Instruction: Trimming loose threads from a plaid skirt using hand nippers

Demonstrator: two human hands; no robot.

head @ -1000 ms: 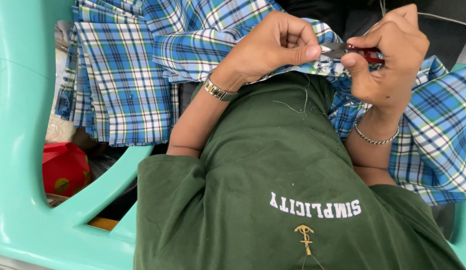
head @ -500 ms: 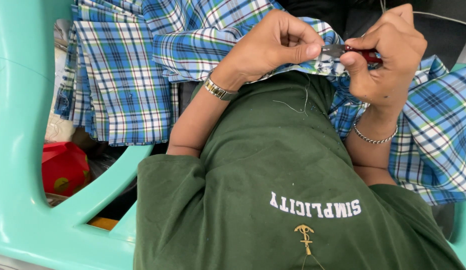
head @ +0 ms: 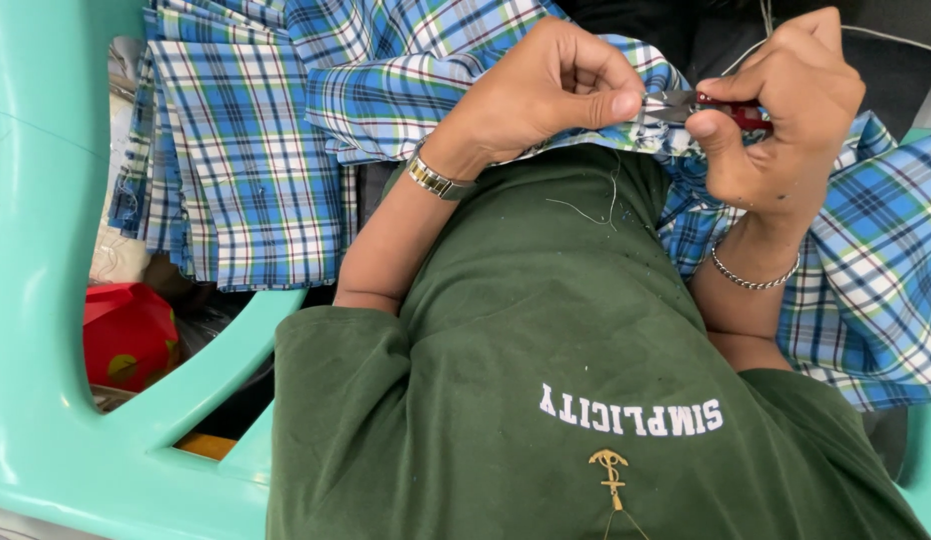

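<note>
A blue plaid cloth (head: 236, 170) is being draped across the lap, above the green shirt (head: 546, 380), with a turquoise plastic chair (head: 46, 300) lying to the left of the cloth. An edge of the cloth is being pinched by the closed fingers of the left hand (head: 546, 90). Just right of that pinched edge, a small red-handled cutter (head: 711, 108) is being clamped by the right hand (head: 776, 110), its metal tip being pressed against the cloth.

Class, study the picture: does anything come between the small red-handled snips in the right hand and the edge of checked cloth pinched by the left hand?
Nothing visible does. The left hand pinches the checked cloth right at the tips of the snips, which the right hand holds against that edge.
</note>
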